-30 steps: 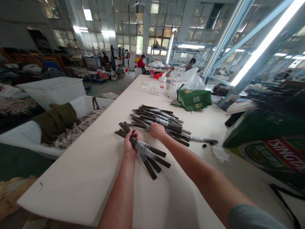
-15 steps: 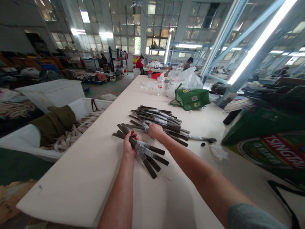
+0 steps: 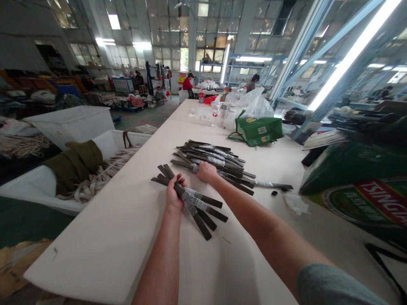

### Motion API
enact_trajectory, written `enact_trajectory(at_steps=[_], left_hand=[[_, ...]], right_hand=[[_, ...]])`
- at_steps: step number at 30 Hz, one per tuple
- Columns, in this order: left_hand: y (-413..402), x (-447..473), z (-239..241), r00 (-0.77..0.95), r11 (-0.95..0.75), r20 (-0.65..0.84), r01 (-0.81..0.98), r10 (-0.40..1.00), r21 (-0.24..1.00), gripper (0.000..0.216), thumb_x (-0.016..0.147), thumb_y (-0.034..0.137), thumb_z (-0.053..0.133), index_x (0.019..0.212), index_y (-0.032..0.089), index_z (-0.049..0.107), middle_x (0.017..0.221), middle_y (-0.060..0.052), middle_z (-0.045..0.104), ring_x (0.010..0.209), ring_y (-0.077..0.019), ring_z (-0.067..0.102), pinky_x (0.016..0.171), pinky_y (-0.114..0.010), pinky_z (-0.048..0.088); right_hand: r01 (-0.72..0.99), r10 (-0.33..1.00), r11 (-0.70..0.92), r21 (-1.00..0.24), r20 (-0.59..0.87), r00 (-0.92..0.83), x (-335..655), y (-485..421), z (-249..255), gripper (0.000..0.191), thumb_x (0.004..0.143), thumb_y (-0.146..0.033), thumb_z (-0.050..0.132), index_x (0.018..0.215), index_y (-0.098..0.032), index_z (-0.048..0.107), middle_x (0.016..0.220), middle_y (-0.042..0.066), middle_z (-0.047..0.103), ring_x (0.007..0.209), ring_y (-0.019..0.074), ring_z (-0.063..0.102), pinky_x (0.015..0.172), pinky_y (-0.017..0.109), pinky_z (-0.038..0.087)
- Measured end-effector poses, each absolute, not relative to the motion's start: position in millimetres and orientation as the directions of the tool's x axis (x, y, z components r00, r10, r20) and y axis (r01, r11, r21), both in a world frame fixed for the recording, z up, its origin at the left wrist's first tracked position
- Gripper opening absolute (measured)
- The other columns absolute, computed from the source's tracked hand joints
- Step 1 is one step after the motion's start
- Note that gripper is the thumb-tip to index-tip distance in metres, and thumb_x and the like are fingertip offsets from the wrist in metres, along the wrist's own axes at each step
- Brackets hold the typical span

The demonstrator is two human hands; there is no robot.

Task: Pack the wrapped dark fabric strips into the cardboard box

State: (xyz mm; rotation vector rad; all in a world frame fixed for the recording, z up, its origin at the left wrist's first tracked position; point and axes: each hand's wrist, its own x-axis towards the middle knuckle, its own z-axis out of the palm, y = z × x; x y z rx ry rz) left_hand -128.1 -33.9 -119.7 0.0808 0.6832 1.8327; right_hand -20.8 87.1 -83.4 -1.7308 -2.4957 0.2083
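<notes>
In my left hand [image 3: 174,195], over the smooth cream-coloured tabletop [image 3: 133,216], I grip a fan of flat, dark-brown, whitish-wrapped strips [image 3: 194,201], while just beyond it my right hand [image 3: 206,171] curls against a pile of similar strips [image 3: 216,157], though from here I cannot tell its hold.

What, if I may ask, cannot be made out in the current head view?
All in the head view:
- Right hand: its own back hides its grip on the strip pile.
- Left hand: it covers part of the wrapped bundle.
- Green carton: cut off by the right edge.
- Green bag: its sides hide any contents.
- Person in red: too small to show hand details.
</notes>
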Motion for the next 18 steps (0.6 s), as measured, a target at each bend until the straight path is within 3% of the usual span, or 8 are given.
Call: enact_trajectory(at_steps=[3,8,13,15,18], left_hand=[[-33.7,-128.3,-119.3,-0.363,-0.203,-0.265,-0.852,0.893,0.482,0.014,0.082,0.026,0.061,0.088,0.014,0.066,0.063,0.0,0.063,0.047,-0.0093,0.054,0.043,-0.019,0.042],[-29.3,-127.8,-118.1,-0.398,-0.22,-0.314,-0.852,0.862,0.475,0.013,0.088,0.021,0.056,0.086,0.012,0.065,0.072,-0.003,0.068,0.054,-0.0095,0.059,0.05,-0.019,0.046],[-24.5,-127.1,-120.8,-0.451,-0.269,-0.326,-0.839,0.831,0.474,0.018,0.095,0.024,0.05,0.09,0.015,0.065,0.089,-0.005,0.07,0.079,-0.0152,0.068,0.071,-0.027,0.055],[-25.1,-127.2,-122.8,-0.429,-0.251,-0.312,-0.842,0.848,0.477,0.024,0.096,0.035,0.052,0.089,0.017,0.066,0.088,-0.005,0.069,0.079,-0.016,0.068,0.073,-0.03,0.056],[-28.5,-126.5,-125.7,-0.334,-0.178,-0.222,-0.834,0.916,0.522,0.058,0.091,0.066,0.045,0.096,0.013,0.069,0.101,-0.012,0.071,0.09,-0.0195,0.068,0.079,-0.032,0.057]], right_hand=[[0.922,0.938,0.337,-0.189,-0.018,-0.346,-22.7,91.4,-86.3,0.041,0.079,-0.028,0.065,0.118,-0.017,0.064,0.119,0.013,0.067,0.113,0.0254,0.063,0.09,0.031,0.051],[0.899,0.922,0.361,-0.248,-0.051,-0.384,-14.8,86.5,-80.4,0.031,0.073,-0.032,0.066,0.101,-0.019,0.07,0.105,0.009,0.071,0.1,0.0257,0.066,0.077,0.029,0.052],[0.851,0.901,0.416,-0.319,0.024,-0.432,4.8,50.2,-75.3,0.042,0.076,-0.039,0.061,0.114,-0.023,0.063,0.11,0.006,0.07,0.102,0.0241,0.065,0.074,0.028,0.048],[0.829,0.879,0.455,-0.325,0.018,-0.476,10.7,32.5,-76.7,0.042,0.077,-0.041,0.058,0.115,-0.023,0.062,0.108,0.006,0.07,0.1,0.0237,0.065,0.074,0.028,0.047],[0.777,0.804,0.548,-0.309,-0.061,-0.592,13.3,12.9,-81.4,0.038,0.081,-0.041,0.055,0.112,-0.021,0.064,0.105,0.007,0.071,0.096,0.0236,0.066,0.072,0.028,0.047]])
